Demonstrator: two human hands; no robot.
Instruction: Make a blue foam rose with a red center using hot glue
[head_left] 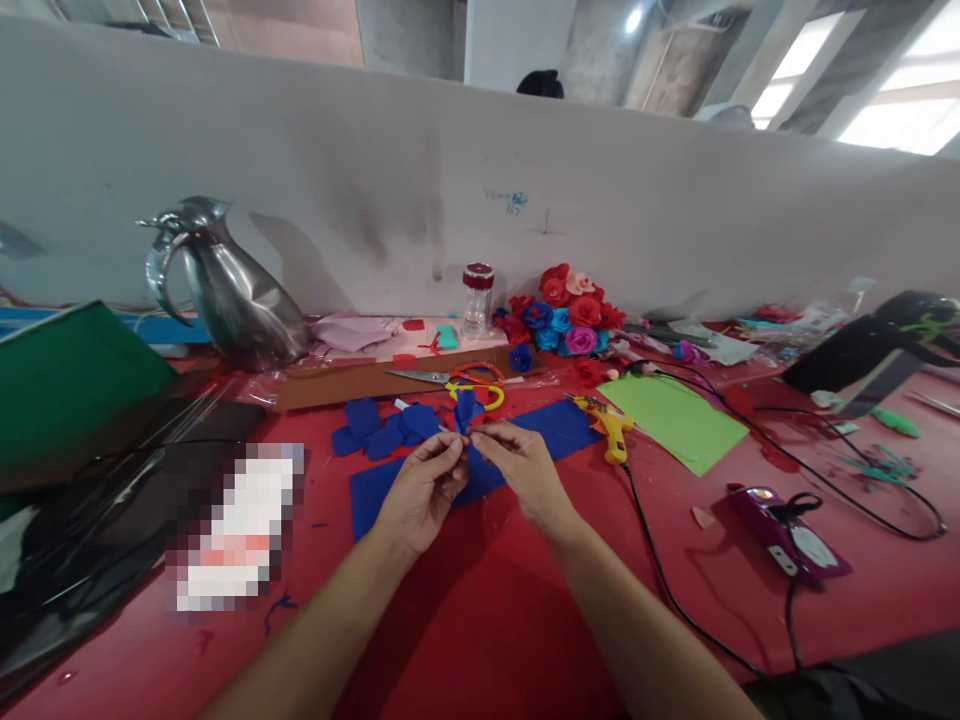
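Observation:
Both hands meet over the middle of the table, fingers pinched at the base of a small blue felt flower (466,408). My left hand (426,487) is closed around its lower end. Thumb and fingertips of my right hand (521,465) press together against the same base from the other side. Beneath them lies a blue felt sheet (559,432). Left of the flower several cut blue petals (384,438) are piled. Just behind it rest scissors (424,377) with red and yellow handles. A yellow glue gun (613,432) lies right of my hands.
Felt roses (581,312) are heaped near the wall beside a glass jar (478,305). A steel jug (236,290) stands back left. A green sheet (679,415), black cords and a purple device (787,530) lie right. Black plastic wrapping (142,500) covers the left side.

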